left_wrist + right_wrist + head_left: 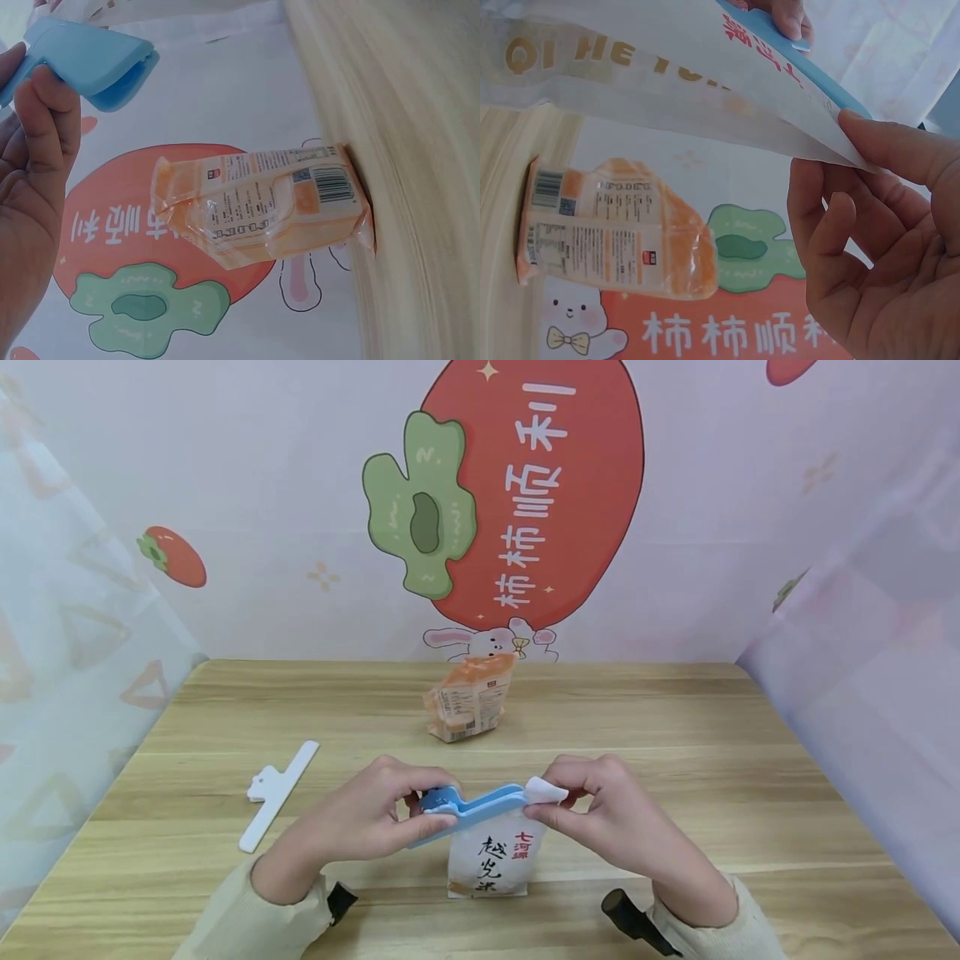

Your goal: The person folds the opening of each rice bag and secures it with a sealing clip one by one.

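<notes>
A white paper-like rice bag (497, 867) with black and red characters stands upright near the front of the table. My left hand (378, 814) grips the handle end of a blue bag clip (491, 807), thumb in front and fingers behind. The clip slants across the bag's top, its two long jaws apart at the right end. At the bag's upper right corner, my right hand (600, 802) pinches the folded white edge between thumb and fingers. In the right wrist view, the bag's side (660, 82) stretches toward those fingertips.
Behind the hands stands an orange-and-clear plastic food package (471, 700) with a barcode. A white bag clip (279, 797) lies on the wooden table (675, 718) at the left. Printed cloth hangs at the back and both sides.
</notes>
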{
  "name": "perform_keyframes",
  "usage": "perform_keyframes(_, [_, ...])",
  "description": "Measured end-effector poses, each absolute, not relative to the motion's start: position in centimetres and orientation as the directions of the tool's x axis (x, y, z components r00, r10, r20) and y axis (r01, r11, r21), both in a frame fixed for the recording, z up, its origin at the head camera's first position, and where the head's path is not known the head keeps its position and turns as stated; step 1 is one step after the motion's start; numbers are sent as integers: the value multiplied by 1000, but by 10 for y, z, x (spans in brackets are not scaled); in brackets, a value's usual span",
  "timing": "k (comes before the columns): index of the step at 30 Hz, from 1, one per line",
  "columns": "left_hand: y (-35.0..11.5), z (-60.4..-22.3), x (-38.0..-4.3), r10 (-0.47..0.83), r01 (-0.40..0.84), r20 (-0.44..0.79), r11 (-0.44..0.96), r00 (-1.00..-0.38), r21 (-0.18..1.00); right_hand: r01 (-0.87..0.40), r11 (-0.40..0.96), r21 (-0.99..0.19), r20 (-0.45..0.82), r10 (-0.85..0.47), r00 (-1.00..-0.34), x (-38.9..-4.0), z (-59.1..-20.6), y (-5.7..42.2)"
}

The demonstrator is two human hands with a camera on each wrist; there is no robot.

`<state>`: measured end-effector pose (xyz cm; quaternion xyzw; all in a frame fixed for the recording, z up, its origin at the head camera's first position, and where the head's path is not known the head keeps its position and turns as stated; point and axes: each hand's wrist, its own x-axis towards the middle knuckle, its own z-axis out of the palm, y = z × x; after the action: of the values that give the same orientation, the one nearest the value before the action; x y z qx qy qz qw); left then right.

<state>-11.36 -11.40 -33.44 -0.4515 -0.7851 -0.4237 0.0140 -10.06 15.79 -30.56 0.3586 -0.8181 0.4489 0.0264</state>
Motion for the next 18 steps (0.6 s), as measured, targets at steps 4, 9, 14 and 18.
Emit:
perform_keyframes(4, [-113, -336, -113, 685, 715, 412, 231, -601, 659, -606, 347, -716, 361, -558, -747, -101, -306, 158])
perform_keyframes(9, [-108, -334, -112, 675, 718, 428, 221, -601, 660, -606, 340, -719, 359, -566, -742, -101, -306, 157])
perform_keyframes(14, [-104, -331, -112, 670, 721, 432, 227, -604, 655, -594, 365, -717, 341, -560, -755, -100, -306, 157])
perform_keyframes(18, [-102, -332, -111, 655, 699, 417, 242, -629, 673, -585, 382, -715, 333, -550, -766, -100, -305, 157])
